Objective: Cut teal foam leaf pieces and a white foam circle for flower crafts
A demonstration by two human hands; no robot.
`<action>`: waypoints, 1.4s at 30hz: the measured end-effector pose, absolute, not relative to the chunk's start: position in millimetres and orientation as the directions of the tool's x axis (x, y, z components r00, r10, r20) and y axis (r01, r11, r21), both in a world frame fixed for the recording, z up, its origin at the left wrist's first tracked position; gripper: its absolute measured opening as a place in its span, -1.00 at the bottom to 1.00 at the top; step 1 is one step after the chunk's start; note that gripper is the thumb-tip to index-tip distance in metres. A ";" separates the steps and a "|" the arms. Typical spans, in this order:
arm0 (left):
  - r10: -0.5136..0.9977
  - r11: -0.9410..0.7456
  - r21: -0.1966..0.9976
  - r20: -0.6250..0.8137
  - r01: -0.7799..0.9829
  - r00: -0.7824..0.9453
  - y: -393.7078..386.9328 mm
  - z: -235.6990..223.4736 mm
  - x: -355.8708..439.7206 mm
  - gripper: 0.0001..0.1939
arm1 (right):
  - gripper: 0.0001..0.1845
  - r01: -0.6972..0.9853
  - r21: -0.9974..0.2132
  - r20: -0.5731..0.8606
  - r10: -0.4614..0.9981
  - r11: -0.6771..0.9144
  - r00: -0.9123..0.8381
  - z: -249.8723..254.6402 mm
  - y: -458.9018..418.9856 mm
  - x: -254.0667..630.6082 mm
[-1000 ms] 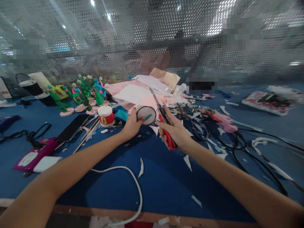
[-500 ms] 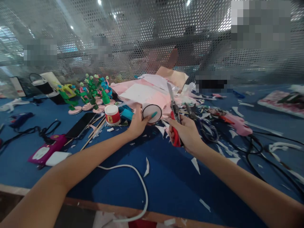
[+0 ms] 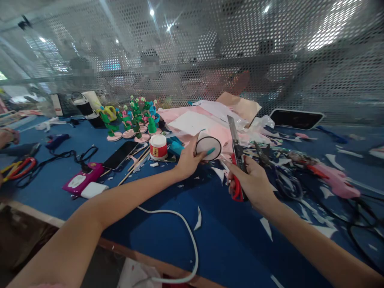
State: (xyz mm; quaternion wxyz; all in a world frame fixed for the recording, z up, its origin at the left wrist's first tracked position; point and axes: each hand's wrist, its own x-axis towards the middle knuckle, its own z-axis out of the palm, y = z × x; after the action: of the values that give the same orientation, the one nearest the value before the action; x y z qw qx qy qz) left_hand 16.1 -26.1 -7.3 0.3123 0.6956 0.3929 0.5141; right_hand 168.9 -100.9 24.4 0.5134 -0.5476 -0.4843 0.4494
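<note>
My left hand (image 3: 188, 163) grips a round white piece with a dark rim (image 3: 208, 146), its thumb with a teal nail lying across the pale face. My fingers behind this piece are mostly hidden. To its right, my right hand (image 3: 253, 178) is closed round a red-handled cutting tool (image 3: 237, 150). The long metal blade points up and away from me. Whether it is a knife or scissors I cannot tell. Blade and round piece are apart. Just left of my left hand stands a white tub with a red label (image 3: 158, 147).
Paper plants on pink round bases (image 3: 142, 138) stand at the back left, near a black phone (image 3: 120, 155). Pink and white sheets (image 3: 192, 122) pile up behind my hands. A pink glue gun (image 3: 337, 180) with cables lies right. At far left, another person's hand (image 3: 9, 136) is near orange-handled scissors (image 3: 22, 169).
The whole view has swung left, so things sit further right and another person's hand shows at the far left. Both my hands keep their holds, the tool still apart from the round piece.
</note>
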 end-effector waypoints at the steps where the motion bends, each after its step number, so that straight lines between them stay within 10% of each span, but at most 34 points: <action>1: 0.862 -0.502 0.836 0.464 0.223 0.204 -26.9 -7.4 16.3 -0.31 | -0.60 0.063 -0.998 0.010 0.993 0.003 0.116 24.3 -101.4 168.4; 10: 0.840 -0.534 0.706 0.504 0.465 0.199 -33.2 -3.0 12.7 -0.35 | -0.66 -0.012 -1.000 0.021 0.994 0.022 0.109 24.1 -101.7 168.8; 19: 0.681 -0.693 0.506 0.693 0.514 0.236 -37.0 -2.5 9.9 -0.51 | -0.15 0.032 -0.999 0.035 0.999 0.034 0.038 32.6 -104.0 174.8; 42: 0.719 -0.644 0.485 0.648 0.591 0.252 -40.0 4.4 5.9 -0.75 | -0.12 -0.188 -0.966 -0.163 0.982 -0.179 -0.097 27.5 -113.0 172.7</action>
State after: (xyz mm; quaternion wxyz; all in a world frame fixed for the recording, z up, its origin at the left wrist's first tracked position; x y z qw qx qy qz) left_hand 5.9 -40.0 4.4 0.0712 0.7880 0.4156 0.4486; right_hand 172.7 -113.0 27.5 0.4811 -0.4693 -0.4230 0.6078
